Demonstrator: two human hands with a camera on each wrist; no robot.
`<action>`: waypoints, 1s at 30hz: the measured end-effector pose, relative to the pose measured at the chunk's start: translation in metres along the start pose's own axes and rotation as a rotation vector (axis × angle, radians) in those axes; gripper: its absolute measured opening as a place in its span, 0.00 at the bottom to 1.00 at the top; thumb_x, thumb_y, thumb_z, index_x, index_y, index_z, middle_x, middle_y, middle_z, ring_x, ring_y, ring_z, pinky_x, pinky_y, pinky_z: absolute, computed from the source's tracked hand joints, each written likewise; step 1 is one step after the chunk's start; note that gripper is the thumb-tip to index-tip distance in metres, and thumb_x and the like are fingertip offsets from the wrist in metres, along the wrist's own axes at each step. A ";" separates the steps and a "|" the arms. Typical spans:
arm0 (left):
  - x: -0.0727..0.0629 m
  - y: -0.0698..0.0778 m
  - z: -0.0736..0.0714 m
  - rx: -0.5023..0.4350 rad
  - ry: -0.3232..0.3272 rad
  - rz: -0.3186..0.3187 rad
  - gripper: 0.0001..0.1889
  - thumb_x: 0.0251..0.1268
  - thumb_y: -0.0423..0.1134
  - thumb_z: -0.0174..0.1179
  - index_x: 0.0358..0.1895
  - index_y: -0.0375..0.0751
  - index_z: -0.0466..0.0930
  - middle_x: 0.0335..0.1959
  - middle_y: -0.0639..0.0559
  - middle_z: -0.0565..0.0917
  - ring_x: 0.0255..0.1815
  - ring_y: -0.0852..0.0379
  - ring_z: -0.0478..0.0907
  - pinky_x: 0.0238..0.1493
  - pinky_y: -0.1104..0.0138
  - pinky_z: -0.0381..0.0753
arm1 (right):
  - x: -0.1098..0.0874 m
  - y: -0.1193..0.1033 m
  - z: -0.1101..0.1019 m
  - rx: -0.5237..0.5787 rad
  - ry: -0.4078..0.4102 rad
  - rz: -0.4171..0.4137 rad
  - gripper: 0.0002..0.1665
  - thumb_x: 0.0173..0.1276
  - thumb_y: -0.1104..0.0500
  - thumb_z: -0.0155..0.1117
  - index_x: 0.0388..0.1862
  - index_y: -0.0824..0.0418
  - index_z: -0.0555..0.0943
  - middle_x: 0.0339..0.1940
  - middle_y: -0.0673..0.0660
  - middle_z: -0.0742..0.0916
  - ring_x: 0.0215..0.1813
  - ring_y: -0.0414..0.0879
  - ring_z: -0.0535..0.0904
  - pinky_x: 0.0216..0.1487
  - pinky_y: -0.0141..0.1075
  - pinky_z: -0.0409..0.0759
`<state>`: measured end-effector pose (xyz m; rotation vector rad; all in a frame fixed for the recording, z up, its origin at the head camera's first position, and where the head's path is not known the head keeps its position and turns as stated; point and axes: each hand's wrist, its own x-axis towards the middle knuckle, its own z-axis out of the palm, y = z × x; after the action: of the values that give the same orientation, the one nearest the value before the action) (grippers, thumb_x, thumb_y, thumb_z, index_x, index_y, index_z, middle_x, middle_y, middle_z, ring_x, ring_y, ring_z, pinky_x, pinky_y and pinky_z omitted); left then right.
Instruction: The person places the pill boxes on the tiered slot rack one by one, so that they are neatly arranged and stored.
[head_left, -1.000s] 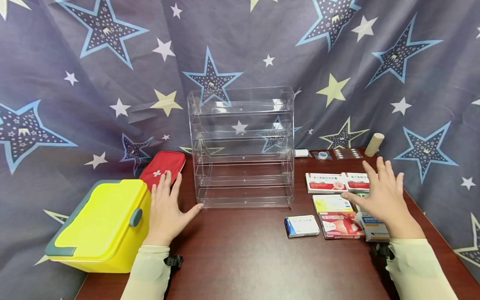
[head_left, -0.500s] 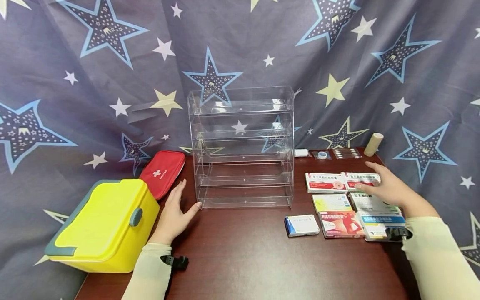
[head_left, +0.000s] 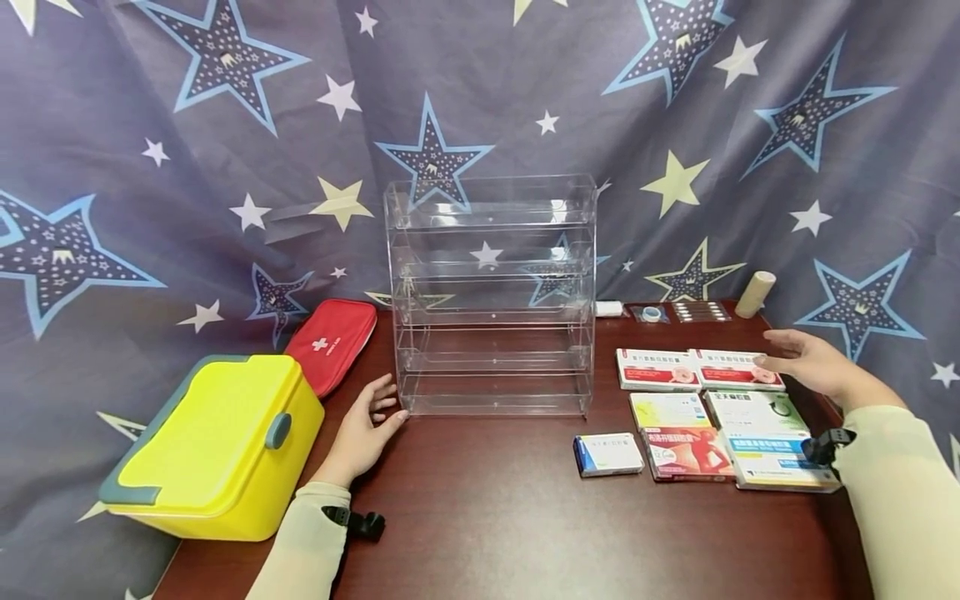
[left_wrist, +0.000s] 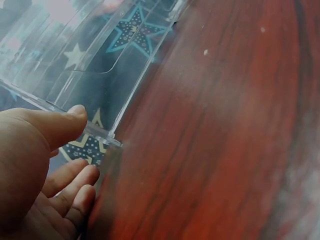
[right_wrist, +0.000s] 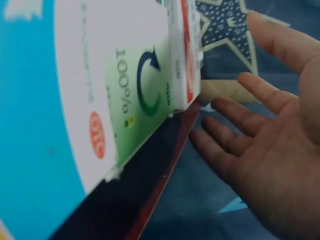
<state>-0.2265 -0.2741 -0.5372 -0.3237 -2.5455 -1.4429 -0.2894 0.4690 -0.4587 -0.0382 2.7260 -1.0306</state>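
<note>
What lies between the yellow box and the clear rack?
In the head view, the left hand and, farther back, the red first-aid pouch.

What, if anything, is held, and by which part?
Nothing gripped: right hand empty; left hand loose, its thumb at the clear rack's lower left corner, contact unclear.

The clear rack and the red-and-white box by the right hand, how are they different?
The clear rack is see-through; the red-and-white box is printed with colours and writing. The clear rack stands up tall, while the red-and-white box lies flat. The clear rack is much bigger than the red-and-white box. Both are on the brown table.
</note>
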 end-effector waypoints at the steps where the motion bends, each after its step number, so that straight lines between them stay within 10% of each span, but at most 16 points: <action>1: 0.000 0.000 0.001 -0.003 0.002 0.002 0.35 0.70 0.37 0.71 0.77 0.42 0.67 0.66 0.40 0.80 0.62 0.41 0.81 0.56 0.46 0.79 | 0.001 0.002 0.000 0.012 -0.006 0.000 0.55 0.78 0.42 0.63 0.81 0.78 0.50 0.76 0.85 0.59 0.75 0.81 0.56 0.68 0.74 0.60; 15: -0.002 0.000 0.007 -0.006 0.030 -0.043 0.19 0.71 0.31 0.69 0.62 0.37 0.82 0.48 0.45 0.89 0.52 0.49 0.86 0.49 0.69 0.79 | 0.015 0.028 0.008 -0.017 -0.016 -0.016 0.49 0.72 0.54 0.73 0.78 0.78 0.59 0.72 0.83 0.69 0.70 0.75 0.68 0.62 0.61 0.73; 30: -0.003 0.003 0.010 0.009 0.061 -0.080 0.15 0.69 0.30 0.70 0.56 0.38 0.85 0.43 0.47 0.89 0.46 0.53 0.85 0.49 0.67 0.79 | 0.020 0.030 0.008 -0.117 -0.019 -0.005 0.48 0.71 0.52 0.73 0.75 0.79 0.63 0.63 0.83 0.76 0.59 0.71 0.76 0.56 0.59 0.79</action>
<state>-0.2238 -0.2637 -0.5405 -0.1754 -2.5428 -1.4454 -0.3051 0.4848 -0.4884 -0.0735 2.7673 -0.8669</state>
